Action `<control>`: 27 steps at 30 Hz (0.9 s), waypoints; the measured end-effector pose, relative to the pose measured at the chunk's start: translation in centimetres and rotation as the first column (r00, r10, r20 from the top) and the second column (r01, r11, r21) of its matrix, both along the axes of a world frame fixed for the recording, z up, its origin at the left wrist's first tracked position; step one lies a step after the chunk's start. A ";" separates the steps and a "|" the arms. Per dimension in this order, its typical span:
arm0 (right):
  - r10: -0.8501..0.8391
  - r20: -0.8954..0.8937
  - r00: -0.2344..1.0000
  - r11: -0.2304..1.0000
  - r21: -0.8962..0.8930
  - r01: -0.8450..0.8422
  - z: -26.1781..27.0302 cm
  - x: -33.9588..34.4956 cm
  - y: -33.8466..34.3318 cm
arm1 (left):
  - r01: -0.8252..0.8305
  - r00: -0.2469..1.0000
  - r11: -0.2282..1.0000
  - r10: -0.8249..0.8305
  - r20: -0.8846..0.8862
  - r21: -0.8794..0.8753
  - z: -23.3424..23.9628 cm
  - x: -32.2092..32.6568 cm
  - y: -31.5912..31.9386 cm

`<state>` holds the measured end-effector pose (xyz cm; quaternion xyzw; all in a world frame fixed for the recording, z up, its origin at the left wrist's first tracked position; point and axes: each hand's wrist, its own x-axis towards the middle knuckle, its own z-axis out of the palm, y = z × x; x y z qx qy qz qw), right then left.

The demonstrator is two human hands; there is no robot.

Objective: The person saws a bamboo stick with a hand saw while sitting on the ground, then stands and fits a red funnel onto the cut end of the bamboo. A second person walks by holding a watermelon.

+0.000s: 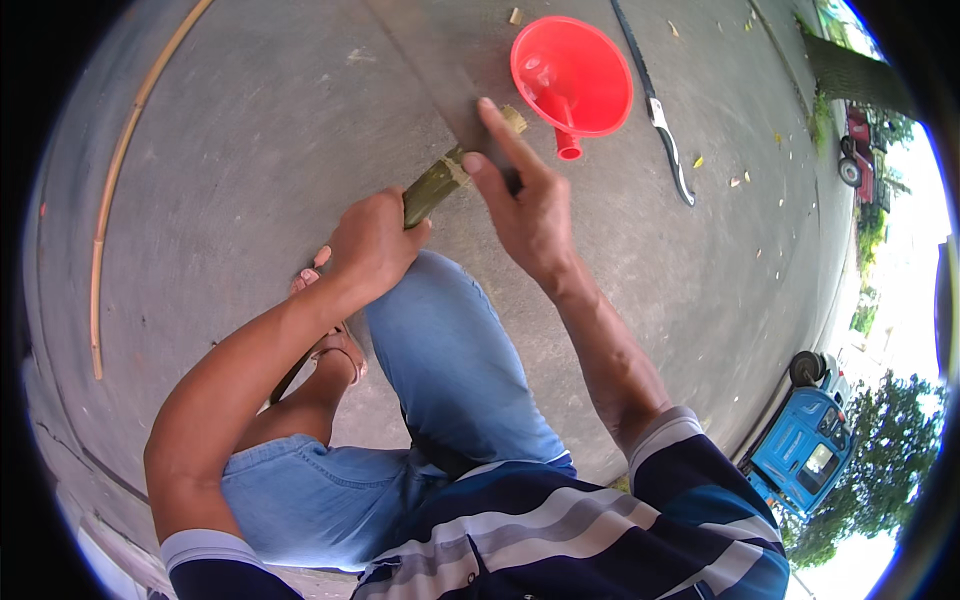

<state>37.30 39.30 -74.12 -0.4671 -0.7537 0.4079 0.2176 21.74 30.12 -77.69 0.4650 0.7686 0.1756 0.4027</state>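
Above my raised knee, my left hand [375,236] is closed around the near end of a short green bamboo piece [433,193]. Pale scraped or cut patches show near its middle and far end. My right hand [534,206] grips a long metal blade [442,79] lying across the bamboo, index finger stretched along it. Motion blurs the blade, so whether its edge has teeth is unclear; its handle is mostly hidden by my fingers. Just beyond the right hand, a red plastic funnel [600,86] rests on the ground, its spout towards me.
A pruning saw [657,116] with a white and black handle lies right of the funnel. On the left stretches a long thin bamboo pole [118,161]. A small wood offcut [516,16] sits on the concrete [247,187]. Far right are a blue vehicle [799,442] and a tree trunk [855,73].
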 end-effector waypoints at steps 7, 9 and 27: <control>-0.023 -0.006 1.000 0.999 0.039 0.023 0.0 3.6 -2.6 | 0.046 0.983 0.999 -0.042 0.180 -0.022 -1.1 -1.7 0.4; -0.010 0.039 0.999 0.998 -0.063 0.012 -0.6 3.9 -3.2 | 0.071 0.972 0.995 -0.052 0.227 -0.074 -0.5 -1.7 1.0; 0.082 0.191 0.978 0.992 0.077 -0.098 -1.7 5.5 -4.9 | 0.031 0.995 0.992 -0.019 0.099 -0.123 0.0 -0.2 1.5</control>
